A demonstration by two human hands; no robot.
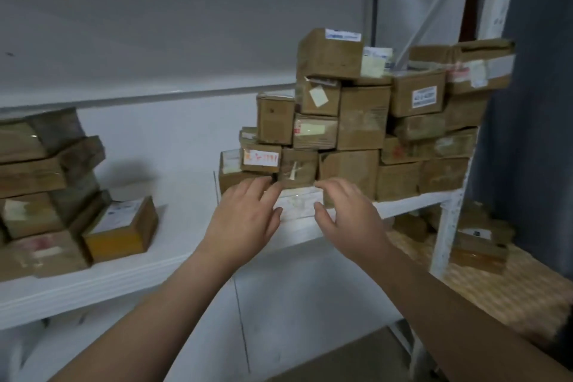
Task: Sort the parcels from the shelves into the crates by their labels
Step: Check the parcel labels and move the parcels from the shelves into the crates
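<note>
My left hand (pixel 245 215) and right hand (pixel 347 212) flank the pale parcel (pixel 297 203) at the foot of the stack (pixel 362 121), each grip open, placed, I judge, to draw it out squarely.

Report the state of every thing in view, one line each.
Left hand, open, at the white parcel's left end.
Right hand, open, at its right end.
White parcel, lying on the shelf, not yet gripped.
Right pile of boxes, stacked unevenly.
Left pile of boxes, stacked.
</note>
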